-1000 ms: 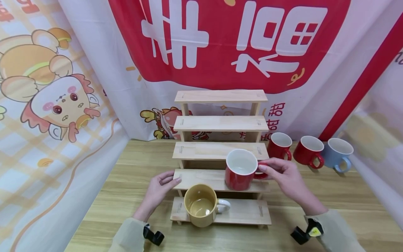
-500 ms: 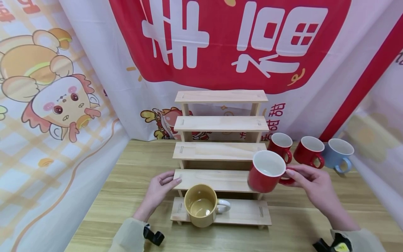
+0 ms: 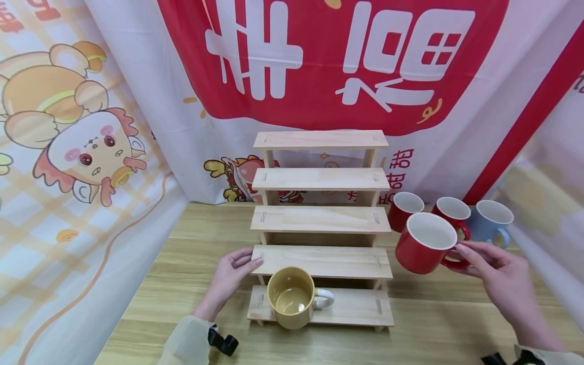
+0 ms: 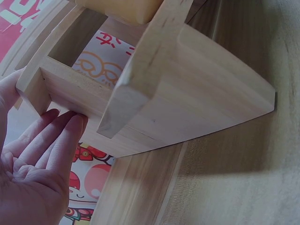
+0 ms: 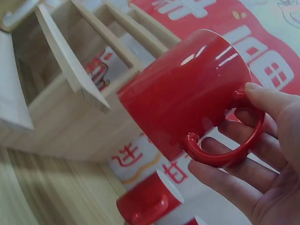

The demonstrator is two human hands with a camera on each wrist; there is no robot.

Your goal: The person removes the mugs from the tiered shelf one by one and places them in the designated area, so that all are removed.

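My right hand [image 3: 504, 279] grips a red mug [image 3: 417, 253] with a white inside by its handle, held up just right of a tiered wooden display stand [image 3: 315, 261]. In the right wrist view the thumb lies on top of the handle and fingers pass through and under it; the mug [image 5: 183, 93] is tilted there. With my left hand [image 3: 230, 276] I hold the left end of the stand's second step, thumb on top and fingers [image 4: 61, 140] beneath. A yellow mug [image 3: 289, 312] with a white handle stands on the lowest step, handle to the right.
Behind the held mug, on the wooden table [image 3: 191, 238], stand a red mug [image 3: 400, 215], another red mug [image 3: 449, 210] partly hidden, and a light blue mug [image 3: 485, 225]. A printed cloth [image 3: 333, 111] hangs right behind the stand; another cloth borders the left side.
The red mug has moved from over the second step off to the right, with my right hand gripping its handle throughout. My left hand and the yellow mug have stayed put.
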